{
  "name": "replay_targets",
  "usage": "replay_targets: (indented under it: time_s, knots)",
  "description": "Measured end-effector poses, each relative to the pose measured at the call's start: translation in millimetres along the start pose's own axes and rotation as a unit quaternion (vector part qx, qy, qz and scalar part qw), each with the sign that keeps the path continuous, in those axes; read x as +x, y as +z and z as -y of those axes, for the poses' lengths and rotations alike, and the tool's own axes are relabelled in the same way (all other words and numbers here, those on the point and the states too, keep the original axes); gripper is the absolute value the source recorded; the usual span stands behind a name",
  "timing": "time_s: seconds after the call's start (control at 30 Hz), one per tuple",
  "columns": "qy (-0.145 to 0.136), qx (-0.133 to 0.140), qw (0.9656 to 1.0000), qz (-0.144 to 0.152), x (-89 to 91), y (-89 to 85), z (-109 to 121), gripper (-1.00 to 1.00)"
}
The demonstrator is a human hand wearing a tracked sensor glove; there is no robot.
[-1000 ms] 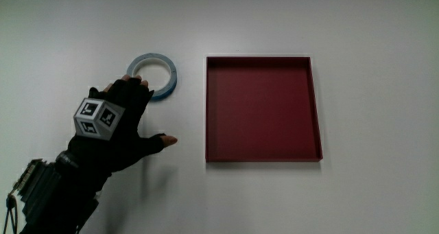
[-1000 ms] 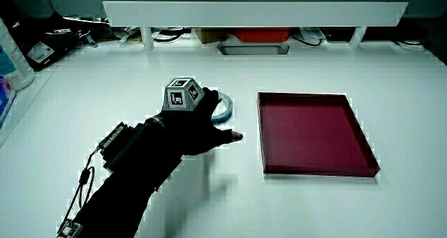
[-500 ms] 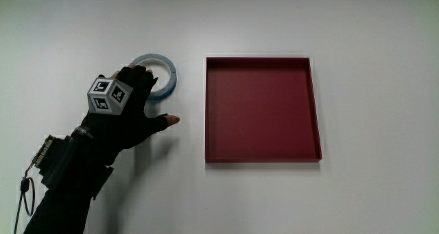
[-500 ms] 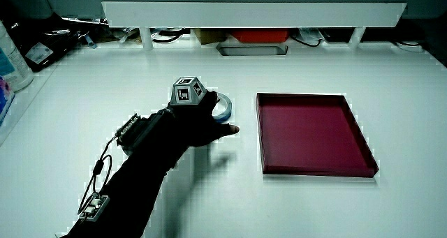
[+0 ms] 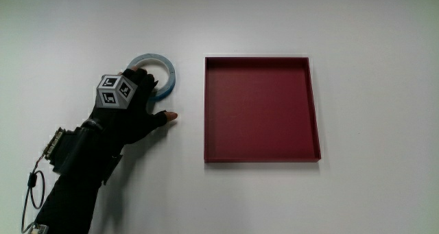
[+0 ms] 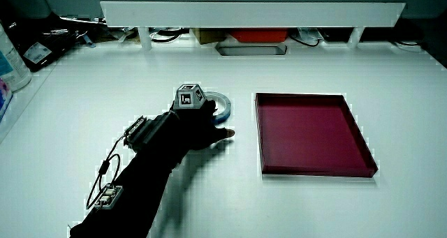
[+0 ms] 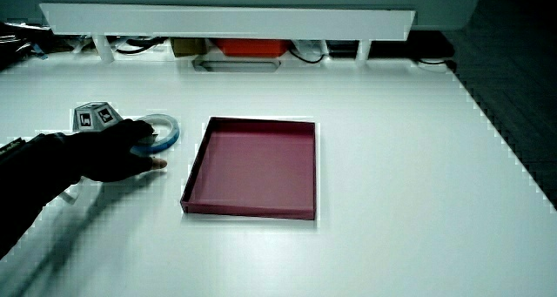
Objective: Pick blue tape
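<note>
Hand (image 5: 130, 110) advanced since a second ago, forearm stretched further over table (image 5: 370, 193); fingers now overlap near rim of blue tape roll (image 5: 163, 73). Thumb spread aside, tip by the roll; nothing gripped yet. Tape flat on table under fingertips. Red square tray (image 5: 261, 108) beside thumb, apart from tape.

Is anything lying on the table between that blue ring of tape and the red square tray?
Nothing: the main view shows only bare white table between the blue tape ring and the dark red square tray. Both side views agree.
</note>
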Motion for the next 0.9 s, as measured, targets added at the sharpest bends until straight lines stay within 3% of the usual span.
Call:
replay_targets:
  time_s: [0.17,0.23,0.4,0.43,0.53,0.6,0.67,0.8,0.9]
  knots:
    - [-0.01,0.01,0.9999,0.003,-0.6,-2.7,-4,0.0]
    - [-0.016,0.009,0.9998,-0.002,1.7,-1.9,-4,0.09]
    - [-0.036,0.059,0.9975,-0.015,4.2,-0.2,0,0.32]
    - [-0.039,0.062,0.9973,0.0,2.1,-2.3,-1,0.36]
    - [-0.044,0.085,0.9954,-0.004,5.9,-0.6,3,0.5]
    - [-0.054,0.099,0.9936,0.008,4.5,-3.0,2,0.59]
    - [-0.056,0.122,0.991,-0.002,5.5,-1.7,6,0.68]
    - [-0.062,0.127,0.9897,0.018,1.9,-4.8,6,0.86]
    - [-0.064,0.136,0.9885,0.016,2.3,-4.6,7,1.0]
